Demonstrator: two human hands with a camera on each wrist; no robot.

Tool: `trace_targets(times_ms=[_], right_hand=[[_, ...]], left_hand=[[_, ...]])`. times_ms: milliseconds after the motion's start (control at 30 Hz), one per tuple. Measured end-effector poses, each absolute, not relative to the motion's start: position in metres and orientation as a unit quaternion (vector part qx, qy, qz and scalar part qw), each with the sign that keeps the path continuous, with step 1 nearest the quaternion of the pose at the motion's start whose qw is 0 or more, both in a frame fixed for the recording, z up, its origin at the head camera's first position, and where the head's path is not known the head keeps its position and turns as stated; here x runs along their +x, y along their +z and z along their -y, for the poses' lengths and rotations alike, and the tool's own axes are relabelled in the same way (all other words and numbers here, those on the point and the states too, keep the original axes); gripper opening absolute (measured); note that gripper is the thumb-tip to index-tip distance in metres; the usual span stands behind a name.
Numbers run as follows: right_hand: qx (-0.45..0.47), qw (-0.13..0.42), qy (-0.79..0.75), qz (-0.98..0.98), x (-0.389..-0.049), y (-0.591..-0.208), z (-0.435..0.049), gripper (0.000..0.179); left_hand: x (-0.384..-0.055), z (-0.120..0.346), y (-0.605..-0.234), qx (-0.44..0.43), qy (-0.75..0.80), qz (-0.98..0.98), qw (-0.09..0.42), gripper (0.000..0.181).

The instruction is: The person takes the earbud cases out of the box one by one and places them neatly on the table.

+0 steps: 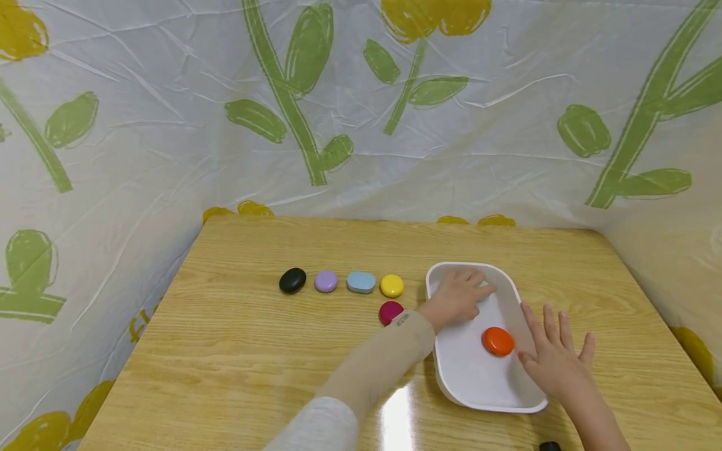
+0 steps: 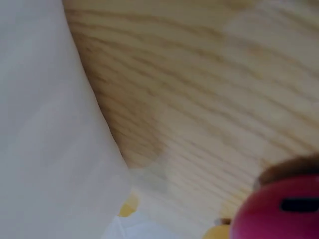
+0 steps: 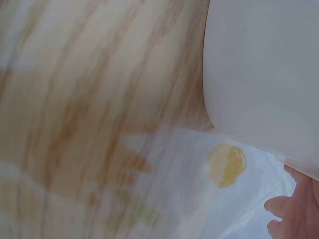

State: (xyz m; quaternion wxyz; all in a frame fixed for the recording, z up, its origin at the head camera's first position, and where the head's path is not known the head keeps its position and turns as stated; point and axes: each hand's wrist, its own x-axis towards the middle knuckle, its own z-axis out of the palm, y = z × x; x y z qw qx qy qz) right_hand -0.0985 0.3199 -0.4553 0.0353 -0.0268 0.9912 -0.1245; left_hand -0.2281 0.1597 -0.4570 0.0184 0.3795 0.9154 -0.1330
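Note:
My left hand (image 1: 455, 297) reaches over the left wall into the white tub (image 1: 489, 402), fingers spread low near its far end. Beneath the fingertips shows a pale grey piece (image 1: 486, 294), mostly hidden. Nearer in the tub lies a glossy orange-red round piece (image 1: 499, 341). My right hand (image 1: 558, 356) rests against the tub's right rim with fingers spread, holding nothing; in the right wrist view its fingers (image 3: 294, 211) show beside the white wall. A dark magenta piece (image 1: 390, 312) lies by my left wrist, partly covered by the sleeve, and appears large in the left wrist view (image 2: 279, 214).
Left of the tub, a row on the wooden table (image 1: 254, 363) has black (image 1: 292, 280), lilac (image 1: 326, 281), light blue (image 1: 361, 282) and yellow (image 1: 392, 285) smooth pieces. A small black object (image 1: 549, 446) sits at the near edge. Flower-print sheeting (image 1: 395, 156) surrounds the table.

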Motion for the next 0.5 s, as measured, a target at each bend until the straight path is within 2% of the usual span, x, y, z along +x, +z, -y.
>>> trace_targets(times_ms=[167, 500], right_hand=[[-0.03, 0.036, -0.124, -0.991, -0.0984, -0.4546, -0.3201, 0.083], [-0.03, 0.034, -0.126, -0.991, -0.0974, -0.4542, -0.319, 0.084]], left_hand=[[-0.226, -0.1627, -0.457, 0.367, -0.127, -0.921, 0.029, 0.056], [-0.2232, -0.1658, -0.4587, 0.361, -0.105, -0.927, 0.018, 0.055]])
